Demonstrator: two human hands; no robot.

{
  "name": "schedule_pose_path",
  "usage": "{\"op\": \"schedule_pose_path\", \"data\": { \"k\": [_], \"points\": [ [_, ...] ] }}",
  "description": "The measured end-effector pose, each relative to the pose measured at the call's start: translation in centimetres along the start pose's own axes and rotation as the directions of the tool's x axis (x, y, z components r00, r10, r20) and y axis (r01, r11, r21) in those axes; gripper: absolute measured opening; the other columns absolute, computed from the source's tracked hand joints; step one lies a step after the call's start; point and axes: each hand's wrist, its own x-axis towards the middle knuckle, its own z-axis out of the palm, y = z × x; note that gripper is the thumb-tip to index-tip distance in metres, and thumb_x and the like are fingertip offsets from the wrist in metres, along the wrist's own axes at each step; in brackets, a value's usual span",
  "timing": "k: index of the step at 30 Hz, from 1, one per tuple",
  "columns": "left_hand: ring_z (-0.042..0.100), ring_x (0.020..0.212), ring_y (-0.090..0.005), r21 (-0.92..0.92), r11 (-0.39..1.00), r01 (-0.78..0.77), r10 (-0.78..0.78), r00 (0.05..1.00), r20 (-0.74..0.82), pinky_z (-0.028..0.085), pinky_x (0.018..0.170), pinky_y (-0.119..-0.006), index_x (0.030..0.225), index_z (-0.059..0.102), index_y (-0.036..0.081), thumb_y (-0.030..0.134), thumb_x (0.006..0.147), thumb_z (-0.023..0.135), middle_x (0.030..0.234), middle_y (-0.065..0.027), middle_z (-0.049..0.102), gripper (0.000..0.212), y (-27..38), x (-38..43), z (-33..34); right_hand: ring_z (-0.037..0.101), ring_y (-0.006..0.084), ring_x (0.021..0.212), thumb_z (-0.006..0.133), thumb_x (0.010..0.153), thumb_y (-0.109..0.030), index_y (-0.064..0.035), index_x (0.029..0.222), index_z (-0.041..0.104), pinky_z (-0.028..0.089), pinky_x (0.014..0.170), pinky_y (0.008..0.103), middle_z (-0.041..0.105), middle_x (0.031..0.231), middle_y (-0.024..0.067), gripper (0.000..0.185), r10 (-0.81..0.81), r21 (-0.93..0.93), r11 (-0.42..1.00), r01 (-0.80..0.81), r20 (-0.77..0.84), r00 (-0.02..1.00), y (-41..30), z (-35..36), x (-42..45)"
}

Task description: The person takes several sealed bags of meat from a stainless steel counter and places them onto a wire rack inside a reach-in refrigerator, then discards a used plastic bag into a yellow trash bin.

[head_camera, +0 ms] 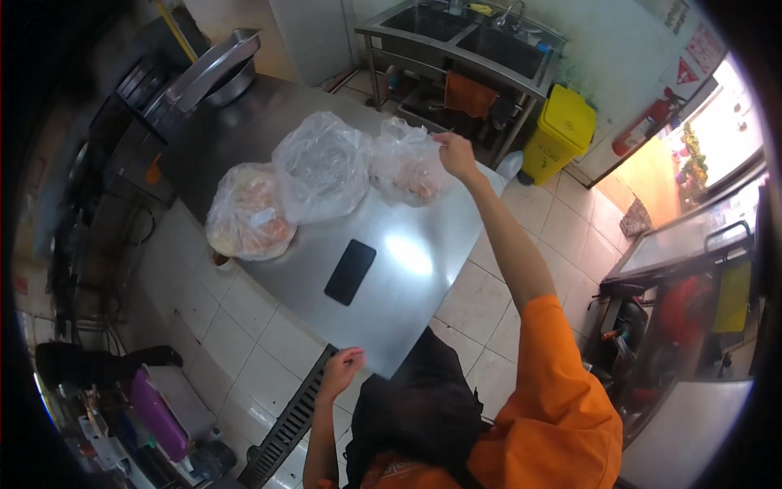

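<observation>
My right hand (457, 156) reaches to the far right side of a stainless steel table (391, 324), its fingers closed on the edge of a clear plastic bag of food (409, 168). My left hand (343, 370) hangs beside the table's near corner with the fingers curled, holding nothing that I can see. A puffed clear plastic bag (324, 168) stands in the middle, touching the bag at my right hand. Left of it rests another filled plastic bag (250, 214) with a white label. A black smartphone (350, 272) lies flat on the table nearer to me.
Metal pans (214, 70) stand at the table's far left. Beyond are a double steel sink (461, 43), an orange cloth (469, 95) and a yellow bin (559, 134). A floor drain grate (293, 415) runs at lower left. A glass-door cabinet (684, 305) stands on the right.
</observation>
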Motion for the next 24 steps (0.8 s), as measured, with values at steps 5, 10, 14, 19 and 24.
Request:
{"op": "schedule_pose_path", "data": {
  "k": [5, 10, 14, 19, 24],
  "points": [
    [0.06, 0.102, -0.0196, 0.043, 0.991, -0.126, 0.126, 0.992, -0.015, 0.047, 0.086, -0.03, 0.114, 0.059, 0.002, 0.022, 0.085, 0.065, 0.11, -0.011, 0.063, 0.036, 11.4, 9.3, 0.8, 0.065, 0.022, 0.067, 0.058, 0.07, -0.004, 0.0008, 0.095, 0.067, 0.052, 0.059, 0.0354, 0.066, 0.078, 0.014, 0.027, 0.186, -0.116, 0.974, -0.196, 0.903, 0.388, 3.1, 6.4, 3.3],
    [0.058, 0.097, -0.0147, -0.065, 0.979, -0.194, 0.178, 0.964, -0.199, 0.044, 0.087, -0.027, 0.122, 0.052, 0.003, 0.018, 0.085, 0.065, 0.106, -0.006, 0.06, 0.042, 20.1, 22.0, 1.4, 0.063, 0.0245, 0.066, 0.065, 0.073, -0.015, 0.0024, 0.123, 0.049, 0.051, 0.062, 0.0369, 0.065, 0.073, 0.0139, 0.055, 0.076, -0.008, 0.953, -0.303, 0.974, 0.214, 1.0, 5.2, -0.9],
    [0.059, 0.097, -0.0239, 0.579, 0.762, -0.291, 0.571, 0.724, -0.387, 0.044, 0.086, -0.035, 0.124, 0.048, 0.003, 0.022, 0.079, 0.07, 0.11, -0.0132, 0.058, 0.053, 25.4, 30.5, 3.1, 0.06, 0.0358, 0.091, 0.059, 0.081, -0.014, -0.0007, 0.103, 0.058, 0.048, 0.077, 0.0434, 0.061, 0.096, 0.0189, 0.026, -0.039, -0.007, 0.973, 0.232, 0.981, 0.193, -2.0, 3.4, -4.1],
    [0.061, 0.089, -0.0261, 0.541, 0.82, -0.188, 0.385, 0.88, -0.278, 0.047, 0.079, -0.037, 0.115, 0.052, 0.001, 0.014, 0.08, 0.066, 0.102, -0.0184, 0.061, 0.04, 22.9, 36.8, 0.6, 0.059, 0.0335, 0.089, 0.053, 0.073, -0.004, 0.0023, 0.076, 0.061, 0.049, 0.076, 0.0417, 0.06, 0.092, 0.0196, 0.01, -0.242, 0.137, 0.97, 0.199, 0.575, 0.782, -2.4, 1.4, 1.0],
    [0.05, 0.062, -0.0107, 0.199, 0.959, -0.202, 0.277, 0.816, -0.507, 0.042, 0.058, -0.027, 0.096, 0.058, -0.001, 0.014, 0.087, 0.057, 0.069, -0.0047, 0.057, 0.017, 26.8, 35.9, -1.2, 0.057, 0.0329, 0.092, 0.057, 0.071, -0.007, 0.0, 0.081, 0.063, 0.046, 0.082, 0.0401, 0.059, 0.096, 0.0189, 0.013, -0.241, 0.129, 0.967, 0.22, 0.741, 0.627, -3.3, 4.9, 5.3]
  ]
}}
